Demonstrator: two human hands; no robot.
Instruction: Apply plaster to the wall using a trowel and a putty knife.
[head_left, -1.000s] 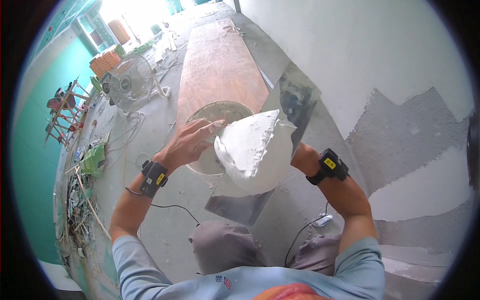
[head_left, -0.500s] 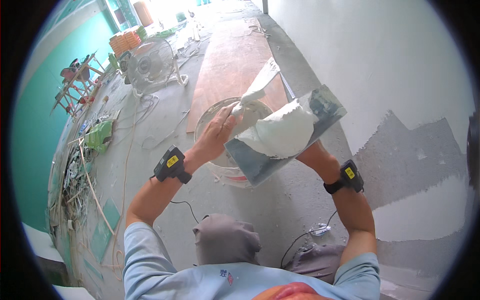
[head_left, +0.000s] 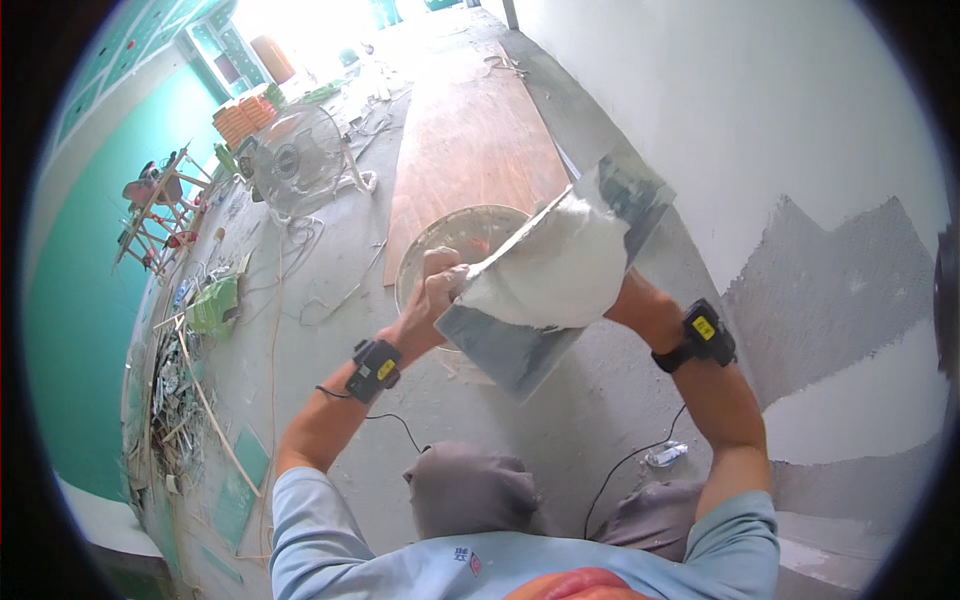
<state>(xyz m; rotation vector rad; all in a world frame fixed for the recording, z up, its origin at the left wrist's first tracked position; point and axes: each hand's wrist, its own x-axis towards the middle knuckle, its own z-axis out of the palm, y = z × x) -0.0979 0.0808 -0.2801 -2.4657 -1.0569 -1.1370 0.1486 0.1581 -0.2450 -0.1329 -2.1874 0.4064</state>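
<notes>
1. Nearest, the person's grey-trousered knee (head_left: 470,490) rises from the concrete floor (head_left: 560,430), left of centre.
2. Beyond it, black wrist units (head_left: 375,370) sit on both forearms.
3. The right hand (head_left: 638,305) is at the right underside of a flat metal hawk (head_left: 520,368); its fingers are hidden there, so I cannot tell how they grip.
4. The hawk is held up, tilted, its near-left end bare, with a thick mound of white plaster compound (head_left: 575,268) across its middle.
5. The left hand (head_left: 432,292) is curled closed at the mound's left edge, apparently around the handle of a putty knife (head_left: 515,237), whose blade blends into the white.
6. The step in hand looks like working the compound on the hawk; the next move seems to call for a steady hawk and a firm, shallow blade angle.
7. Just beyond, a bucket (head_left: 425,245) stands on the floor, partly covered by the hawk in this view.
8. Farther, a plywood sheet (head_left: 480,130) lies lengthwise, with a floor fan (head_left: 300,160) to its left.
</notes>
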